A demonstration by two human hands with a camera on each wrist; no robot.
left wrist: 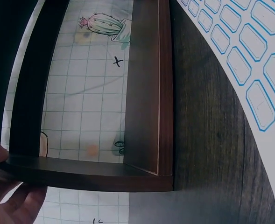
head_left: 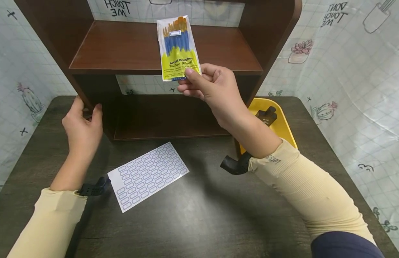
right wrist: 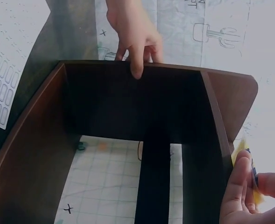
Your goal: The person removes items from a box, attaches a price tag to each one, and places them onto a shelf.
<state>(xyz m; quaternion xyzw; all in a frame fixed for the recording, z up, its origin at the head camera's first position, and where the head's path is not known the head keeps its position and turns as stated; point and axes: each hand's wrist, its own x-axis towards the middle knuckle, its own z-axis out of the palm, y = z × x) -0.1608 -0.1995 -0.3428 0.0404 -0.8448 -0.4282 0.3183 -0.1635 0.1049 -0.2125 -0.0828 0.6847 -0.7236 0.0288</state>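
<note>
My right hand (head_left: pixel 215 86) pinches the lower end of a clear pack of artist brushes (head_left: pixel 181 64) between thumb and fingers. Blue handles, tan bristles and a yellow printed label show through it, and a small blue-bordered sticker (head_left: pixel 175 33) lies across the brushes. The pack is held in front of the middle board of a dark brown wooden shelf (head_left: pixel 122 46). In the right wrist view the pack appears edge-on. My left hand (head_left: pixel 83 125) grips the shelf's left side panel (left wrist: pixel 81 179), thumb on the inner face and fingers outside.
On the dark table (head_left: pixel 199 222) a white sheet of blue-bordered labels (head_left: pixel 149 175) lies before the shelf. A yellow tray (head_left: pixel 288 130) stands at the shelf's right, partly behind my right forearm, with a dark package (head_left: pixel 267 115) in it. Patterned sheeting (head_left: pixel 347 107) hangs around the table.
</note>
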